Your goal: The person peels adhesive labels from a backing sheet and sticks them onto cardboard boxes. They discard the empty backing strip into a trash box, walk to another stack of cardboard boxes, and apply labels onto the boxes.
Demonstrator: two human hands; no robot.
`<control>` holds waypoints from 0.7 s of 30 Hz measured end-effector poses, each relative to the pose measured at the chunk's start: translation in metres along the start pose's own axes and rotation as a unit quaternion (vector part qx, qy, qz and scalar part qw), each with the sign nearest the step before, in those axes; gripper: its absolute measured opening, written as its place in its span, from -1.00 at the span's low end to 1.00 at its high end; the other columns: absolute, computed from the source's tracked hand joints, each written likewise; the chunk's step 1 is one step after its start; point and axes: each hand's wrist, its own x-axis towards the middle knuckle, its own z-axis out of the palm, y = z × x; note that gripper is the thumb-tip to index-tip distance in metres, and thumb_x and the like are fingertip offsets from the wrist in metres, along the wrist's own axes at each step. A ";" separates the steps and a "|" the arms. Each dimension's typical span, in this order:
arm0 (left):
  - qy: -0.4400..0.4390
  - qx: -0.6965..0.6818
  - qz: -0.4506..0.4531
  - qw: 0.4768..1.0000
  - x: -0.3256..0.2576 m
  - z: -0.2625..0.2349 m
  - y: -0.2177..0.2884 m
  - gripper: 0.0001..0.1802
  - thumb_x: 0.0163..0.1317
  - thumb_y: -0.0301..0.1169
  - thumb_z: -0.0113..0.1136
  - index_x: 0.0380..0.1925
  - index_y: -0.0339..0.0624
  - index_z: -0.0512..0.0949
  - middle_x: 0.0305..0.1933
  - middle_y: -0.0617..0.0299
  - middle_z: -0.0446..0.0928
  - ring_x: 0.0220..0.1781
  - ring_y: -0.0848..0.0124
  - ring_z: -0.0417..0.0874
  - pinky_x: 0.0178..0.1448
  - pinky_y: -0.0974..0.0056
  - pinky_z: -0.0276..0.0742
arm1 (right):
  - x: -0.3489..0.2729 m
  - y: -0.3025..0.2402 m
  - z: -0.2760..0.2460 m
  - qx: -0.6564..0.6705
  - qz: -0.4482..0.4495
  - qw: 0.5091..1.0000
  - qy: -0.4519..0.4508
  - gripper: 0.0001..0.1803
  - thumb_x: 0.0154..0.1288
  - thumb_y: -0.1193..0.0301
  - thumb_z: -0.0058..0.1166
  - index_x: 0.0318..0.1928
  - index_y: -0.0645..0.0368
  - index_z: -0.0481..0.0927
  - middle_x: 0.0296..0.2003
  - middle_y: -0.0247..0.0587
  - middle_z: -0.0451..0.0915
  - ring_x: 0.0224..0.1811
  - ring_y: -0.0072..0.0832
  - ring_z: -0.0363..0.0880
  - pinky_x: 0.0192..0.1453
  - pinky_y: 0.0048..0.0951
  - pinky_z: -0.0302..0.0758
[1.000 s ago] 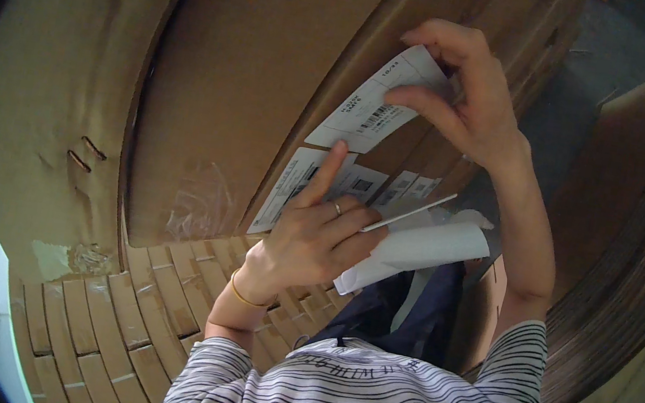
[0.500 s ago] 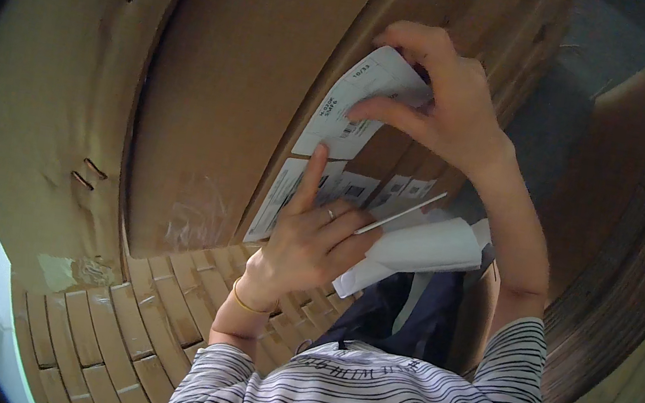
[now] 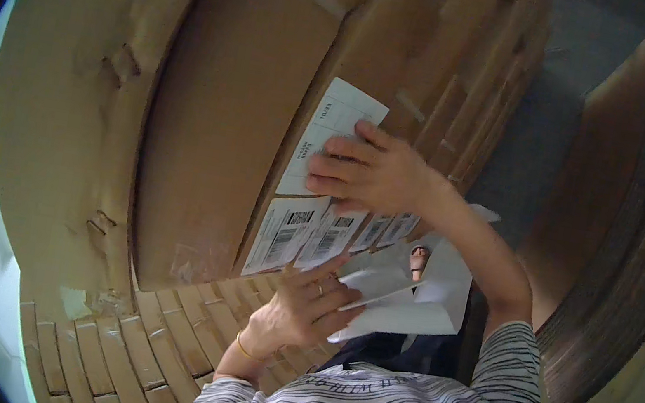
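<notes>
A white printed label [image 3: 347,105] lies against the narrow edge of an upright cardboard box [image 3: 223,112]. My right hand [image 3: 384,177] rests on that label with its fingers spread out and covers its lower right part. Lower down, my left hand [image 3: 302,307] is closed on white paper sheets [image 3: 417,320], which hang curled between its fingers and my body. Its forefinger points up near the second label [image 3: 281,233], which sits directly below the first. More barcode labels [image 3: 329,240] are on the neighbouring boxes' edges, between my hands.
Several flat boxes stand side by side, running off to the right. A bent stack of brown cardboard [image 3: 613,212] stands at the right. Underneath lie rows of packed cardboard bundles [image 3: 151,343]. A large stapled carton wall [image 3: 67,122] rises at the left.
My right hand has let go of the label's lifted edge and now lies flat on it; the label is smooth against the box. My left hand has dropped slightly, still with the paper sheets.
</notes>
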 end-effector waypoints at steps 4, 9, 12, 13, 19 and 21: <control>-0.018 0.003 -0.053 0.998 -0.015 0.002 0.009 -0.71 -0.28 -0.44 0.30 -0.41 -0.14 0.65 -0.36 0.27 0.60 -0.22 0.29 0.65 0.30 0.02 0.45 | 0.008 0.031 -0.014 0.044 0.179 0.983 0.019 -0.17 0.06 -0.01 0.13 0.33 0.02 0.25 0.37 -0.19 0.16 0.46 -0.19 0.01 0.51 0.04 -0.20; -0.027 -0.023 -0.081 0.996 -0.020 -0.008 0.007 -0.69 -0.29 -0.44 0.28 -0.40 -0.18 0.64 -0.35 0.27 0.62 -0.23 0.34 0.66 0.26 0.02 0.49 | 0.009 0.018 -0.013 -0.020 0.236 0.965 0.116 -0.07 0.01 -0.11 0.12 0.38 -0.09 0.16 0.42 -0.14 0.05 0.46 -0.11 -0.02 0.51 0.08 -0.26; -0.029 -0.036 -0.072 0.996 -0.021 -0.010 0.006 -0.68 -0.30 -0.43 0.28 -0.39 -0.18 0.65 -0.34 0.26 0.62 -0.26 0.34 0.65 0.25 0.03 0.51 | 0.020 0.002 0.005 -0.048 0.020 0.998 0.020 -0.11 0.14 -0.14 0.00 0.37 0.07 0.16 0.44 -0.05 -0.04 0.49 -0.05 -0.11 0.50 0.10 -0.29; -0.030 -0.039 -0.074 0.996 -0.024 -0.012 0.009 -0.68 -0.30 -0.43 0.28 -0.39 -0.18 0.65 -0.34 0.26 0.62 -0.26 0.34 0.65 0.25 0.03 0.51 | 0.022 0.007 -0.003 -0.046 0.022 0.999 0.018 -0.11 0.14 -0.14 0.00 0.37 0.07 0.16 0.44 -0.05 -0.04 0.49 -0.05 -0.11 0.50 0.10 -0.29; -0.023 -0.034 -0.068 0.997 -0.034 -0.013 0.008 -0.73 -0.26 -0.46 0.28 -0.41 -0.14 0.67 -0.34 0.27 0.63 -0.27 0.36 0.67 0.21 0.03 0.54 | 0.036 0.033 -0.018 -0.031 0.307 0.936 0.168 -0.08 0.23 -0.21 -0.17 0.41 0.16 0.07 0.44 0.12 -0.14 0.50 0.03 -0.23 0.49 0.10 -0.29; 0.017 -0.021 -0.088 0.996 -0.044 -0.015 0.015 -0.82 -0.21 -0.42 0.23 -0.49 -0.03 0.67 -0.41 0.28 0.65 -0.34 0.41 0.69 0.20 0.05 0.54 | 0.058 0.004 0.001 0.080 0.337 0.906 0.242 -0.03 0.23 -0.24 -0.19 0.42 0.20 0.01 0.44 0.16 -0.16 0.50 0.06 -0.27 0.47 0.14 -0.29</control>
